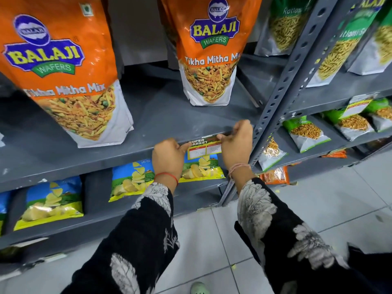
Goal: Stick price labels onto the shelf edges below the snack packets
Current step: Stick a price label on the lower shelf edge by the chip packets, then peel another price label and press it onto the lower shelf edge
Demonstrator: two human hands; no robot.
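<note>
Left hand (168, 154) and right hand (235, 143) each pinch one end of the red-and-white paper price label (204, 147), holding it level against the grey metal shelf edge (84, 164) beneath the orange snack packet (209, 49), for straight sticking.

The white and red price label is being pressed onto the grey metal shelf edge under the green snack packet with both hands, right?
Not quite: the head view shows both hands pressing the white and red price label under the orange Balaji packet, not a green one.

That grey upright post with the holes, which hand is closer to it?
Right. The right hand sits just beside the post, at the price label's right end; the left hand holds the label's far end.
</note>
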